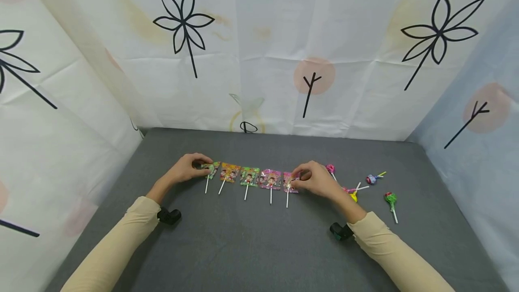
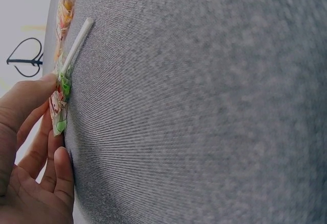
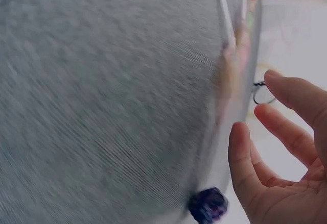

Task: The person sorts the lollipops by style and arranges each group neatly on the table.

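Note:
Flat wrapped lollipops lie in a row, sticks pointing toward me. At the left end my left hand (image 1: 187, 168) pinches the edge of a green-wrapped lollipop (image 1: 216, 166); the left wrist view shows thumb and fingers on its wrapper (image 2: 64, 89). Beside it come an orange lollipop (image 1: 229, 172), another green one (image 1: 249, 177) and a pink one (image 1: 270, 179). My right hand (image 1: 318, 180) is by the right-end pink lollipop (image 1: 289, 184), partly covering it in the head view. In the right wrist view its fingers (image 3: 294, 99) are spread apart from the blurred lollipop (image 3: 226, 78).
Round lollipops lie loosely right of my right hand: a pink one (image 1: 330, 168), a yellow one (image 1: 354, 196), a blue one (image 1: 371, 179) and a green one (image 1: 390, 198). A patterned white cloth (image 1: 263, 57) hangs behind the grey table (image 1: 243, 247).

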A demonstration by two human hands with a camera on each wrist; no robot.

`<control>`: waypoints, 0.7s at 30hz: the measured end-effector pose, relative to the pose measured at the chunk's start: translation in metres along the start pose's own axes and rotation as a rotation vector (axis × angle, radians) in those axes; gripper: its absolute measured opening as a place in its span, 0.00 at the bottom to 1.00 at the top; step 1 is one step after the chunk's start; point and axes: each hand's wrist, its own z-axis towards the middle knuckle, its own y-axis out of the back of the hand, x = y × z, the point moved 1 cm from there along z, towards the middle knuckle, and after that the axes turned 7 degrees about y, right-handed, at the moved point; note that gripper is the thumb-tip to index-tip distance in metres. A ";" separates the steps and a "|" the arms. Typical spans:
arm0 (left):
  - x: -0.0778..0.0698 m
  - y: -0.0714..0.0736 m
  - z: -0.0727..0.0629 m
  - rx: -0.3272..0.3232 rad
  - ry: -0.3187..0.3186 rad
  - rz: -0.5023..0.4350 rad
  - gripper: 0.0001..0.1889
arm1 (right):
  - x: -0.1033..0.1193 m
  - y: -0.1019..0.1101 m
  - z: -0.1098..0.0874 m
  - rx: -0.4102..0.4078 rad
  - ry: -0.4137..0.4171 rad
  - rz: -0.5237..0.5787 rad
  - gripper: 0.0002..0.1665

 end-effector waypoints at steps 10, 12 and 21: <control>-0.001 -0.001 0.000 -0.004 -0.006 -0.001 0.15 | 0.000 0.045 -0.004 -0.003 -0.036 0.005 0.18; -0.001 0.000 0.000 -0.005 -0.008 -0.003 0.15 | -0.005 0.055 -0.006 -0.021 -0.038 0.022 0.18; 0.000 0.000 0.000 -0.002 -0.011 -0.002 0.15 | -0.027 0.080 -0.017 -0.054 -0.052 0.068 0.21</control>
